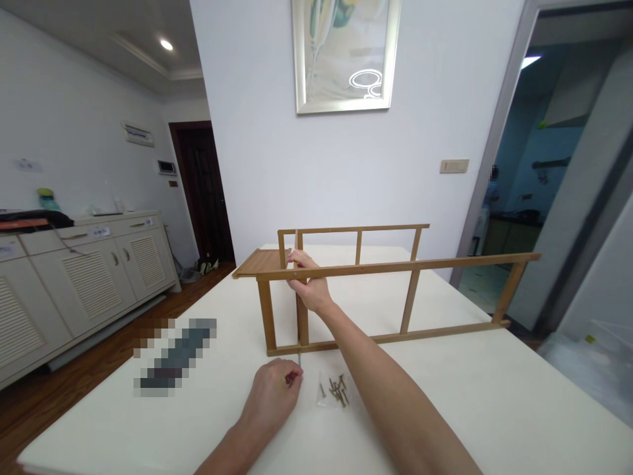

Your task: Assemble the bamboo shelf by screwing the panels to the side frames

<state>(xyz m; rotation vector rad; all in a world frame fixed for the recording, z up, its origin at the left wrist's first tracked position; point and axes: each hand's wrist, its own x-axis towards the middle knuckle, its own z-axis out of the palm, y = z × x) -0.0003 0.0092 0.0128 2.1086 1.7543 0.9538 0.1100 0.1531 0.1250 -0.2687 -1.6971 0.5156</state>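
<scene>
A wooden rack frame (395,267) of two ladder-like side rails stands on its edge on the white table (445,396). My right hand (307,280) is wrapped round the near rail's top bar and an upright board near the frame's left end. My left hand (273,392) rests on the table in front of the frame, fingers pinched on a thin metal tool (299,361) that points up at the bottom rail. A small pile of screws (337,389) lies on a clear bag just right of that hand.
A flat wooden panel (257,262) lies behind the frame's left end. A blurred-out dark object (175,356) lies on the table at left. White cabinets (79,277) line the left wall; a doorway (534,185) opens at right.
</scene>
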